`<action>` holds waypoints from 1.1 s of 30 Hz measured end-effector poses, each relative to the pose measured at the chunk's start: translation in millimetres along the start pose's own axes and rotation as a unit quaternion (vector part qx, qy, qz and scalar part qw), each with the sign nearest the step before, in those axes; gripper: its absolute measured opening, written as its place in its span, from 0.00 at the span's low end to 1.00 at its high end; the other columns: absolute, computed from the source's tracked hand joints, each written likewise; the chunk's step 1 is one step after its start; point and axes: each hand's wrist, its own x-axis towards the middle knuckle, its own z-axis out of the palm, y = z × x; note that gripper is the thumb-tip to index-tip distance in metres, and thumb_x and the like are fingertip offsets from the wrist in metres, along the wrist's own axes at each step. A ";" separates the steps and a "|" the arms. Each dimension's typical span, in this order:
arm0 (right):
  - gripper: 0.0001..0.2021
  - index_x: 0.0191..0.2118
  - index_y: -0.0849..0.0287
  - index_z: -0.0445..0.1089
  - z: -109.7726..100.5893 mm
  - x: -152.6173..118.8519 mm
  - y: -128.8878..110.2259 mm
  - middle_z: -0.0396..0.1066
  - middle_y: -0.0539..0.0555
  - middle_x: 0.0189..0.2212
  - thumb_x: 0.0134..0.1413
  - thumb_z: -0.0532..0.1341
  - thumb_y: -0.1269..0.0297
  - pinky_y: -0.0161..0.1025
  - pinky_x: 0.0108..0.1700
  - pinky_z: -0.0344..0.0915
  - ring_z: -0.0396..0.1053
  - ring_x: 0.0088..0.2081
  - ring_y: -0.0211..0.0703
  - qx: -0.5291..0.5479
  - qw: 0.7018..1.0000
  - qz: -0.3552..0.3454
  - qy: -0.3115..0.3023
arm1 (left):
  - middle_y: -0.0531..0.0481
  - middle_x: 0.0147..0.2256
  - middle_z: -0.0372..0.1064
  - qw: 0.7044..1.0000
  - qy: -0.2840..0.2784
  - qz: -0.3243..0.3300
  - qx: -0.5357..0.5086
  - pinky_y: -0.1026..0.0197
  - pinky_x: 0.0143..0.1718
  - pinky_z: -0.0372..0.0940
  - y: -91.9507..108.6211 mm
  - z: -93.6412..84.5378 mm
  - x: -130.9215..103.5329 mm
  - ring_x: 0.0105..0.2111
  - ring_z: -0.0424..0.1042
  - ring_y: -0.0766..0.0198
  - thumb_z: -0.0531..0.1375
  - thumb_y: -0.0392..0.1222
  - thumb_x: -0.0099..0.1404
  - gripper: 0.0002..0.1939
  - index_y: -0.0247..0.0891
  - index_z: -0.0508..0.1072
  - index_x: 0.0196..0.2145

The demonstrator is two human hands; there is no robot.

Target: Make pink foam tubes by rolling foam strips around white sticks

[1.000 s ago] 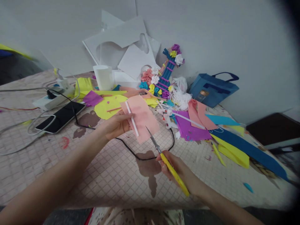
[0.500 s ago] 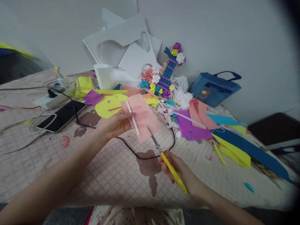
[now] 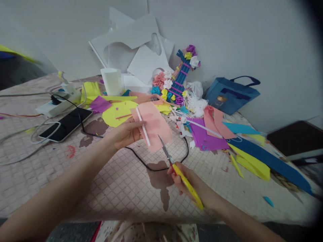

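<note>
My left hand (image 3: pixel 130 132) is closed on a pink sheet (image 3: pixel 158 126), paper or felt, with a narrow white strip (image 3: pixel 143 127) lying along its left side under my thumb. My right hand (image 3: pixel 185 178) grips yellow-handled scissors (image 3: pixel 188 186), whose blades point up and left at the sheet's lower right edge. Those blades look nearly closed; whether they touch the sheet I cannot tell. Just beyond the held sheet lies a round yellow piece (image 3: pixel 111 112). A white hot glue gun (image 3: pixel 181 127) rests to the right of the sheet.
A flower-covered blue guitar shape (image 3: pixel 178 82) leans by the wall near white cut boards (image 3: pixel 148 62). A blue bag (image 3: pixel 228 95) stands right, behind a purple sheet (image 3: pixel 209 143) and coloured scraps. A power strip (image 3: pixel 54 106), tablet-like device (image 3: pixel 68 124) and cords occupy the left.
My right hand has shifted very slightly left, and its fingers have moved on the scissor handles. My left hand and the pink sheet stay almost in place.
</note>
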 end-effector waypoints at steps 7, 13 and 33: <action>0.20 0.36 0.58 0.58 -3.2 6.6 10.3 0.56 0.46 0.25 0.52 0.55 0.44 0.33 0.25 0.59 0.55 0.24 0.33 -0.039 0.998 -0.040 -0.016 | 0.45 0.33 0.76 1.000 -0.021 -0.011 -0.006 0.61 0.32 0.73 -1.4 0.6 -1.6 0.31 0.76 0.61 0.56 0.25 0.60 0.08 0.31 0.71 0.37; 0.18 0.36 0.57 0.59 -4.1 5.8 6.8 0.56 0.46 0.25 0.54 0.54 0.45 0.32 0.25 0.60 0.56 0.24 0.33 -0.051 0.998 -0.046 -0.012 | 0.44 0.33 0.76 0.998 -0.053 -0.024 -0.014 0.61 0.34 0.73 -2.4 -0.1 -2.0 0.31 0.76 0.61 0.56 0.26 0.61 0.08 0.29 0.71 0.38; 0.17 0.32 0.57 0.59 0.0 9.3 -13.7 0.56 0.47 0.25 0.50 0.56 0.47 0.32 0.23 0.59 0.55 0.24 0.33 -0.036 0.999 -0.025 0.002 | 0.44 0.33 0.76 0.998 -0.062 -0.026 -0.009 0.63 0.31 0.72 -3.7 -1.0 -2.3 0.29 0.76 0.63 0.55 0.25 0.61 0.08 0.30 0.72 0.37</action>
